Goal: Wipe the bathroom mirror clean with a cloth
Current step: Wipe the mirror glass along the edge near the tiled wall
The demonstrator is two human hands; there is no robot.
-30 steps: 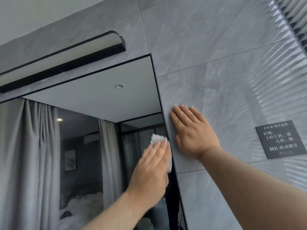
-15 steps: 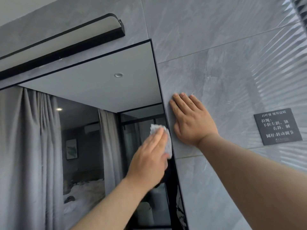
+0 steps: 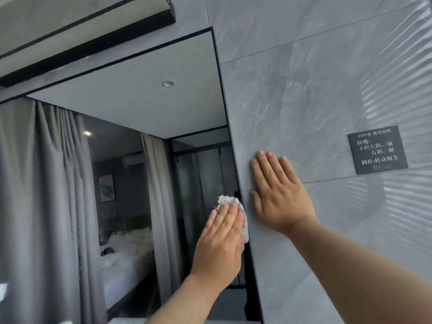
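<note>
Over the last second our left hand (image 3: pixel 221 239) slides the cloth (image 3: pixel 230 206) a little down the right edge of the mirror (image 3: pixel 131 141), its grip flat, fingers straight and pressing the cloth against the glass just beside the black frame. Our right hand (image 3: pixel 277 195) stays spread, palm on the grey wall tile (image 3: pixel 292 101), grasping nothing. We judge the wiping is working down this edge strip, with the rest of the mirror perhaps still to cover. We see no containers here; a small sign (image 3: pixel 377 149) sits well to the right
</note>
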